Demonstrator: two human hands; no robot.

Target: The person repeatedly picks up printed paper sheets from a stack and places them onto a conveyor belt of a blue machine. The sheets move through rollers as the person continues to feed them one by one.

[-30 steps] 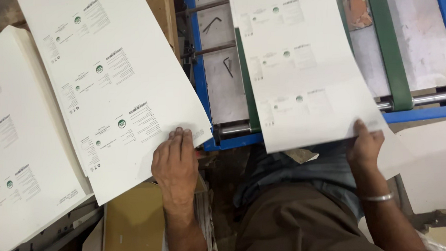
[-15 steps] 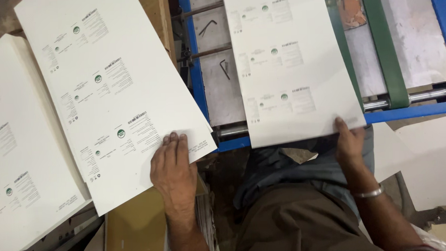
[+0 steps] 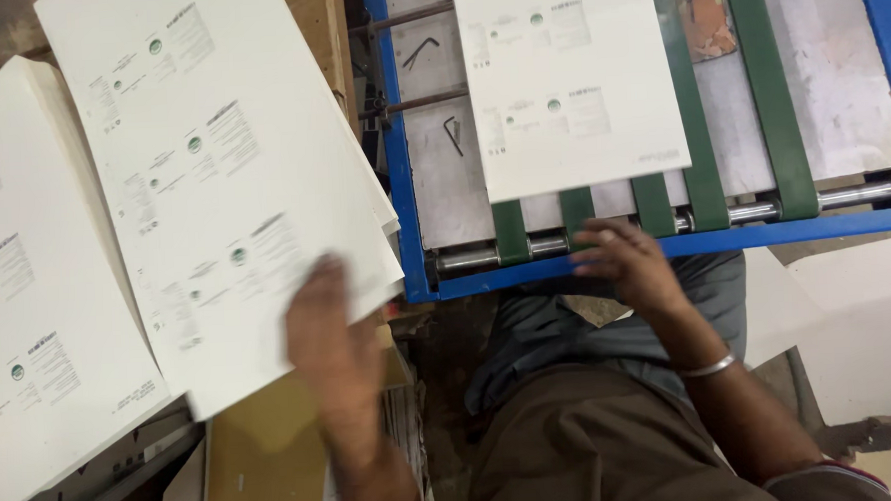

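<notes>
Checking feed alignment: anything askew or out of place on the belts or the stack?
Sheet on the green belts sits slightly rotated, its lower edge sloping against the roller. Two hex keys lie loose on the bed. Top sheet under the left hand is skewed off the stack. Right hand rests on the frame.

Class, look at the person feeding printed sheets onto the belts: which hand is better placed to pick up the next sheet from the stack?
Probably the left hand: it lies on the top sheet of the stack, while the right hand rests at the blue frame.
</notes>
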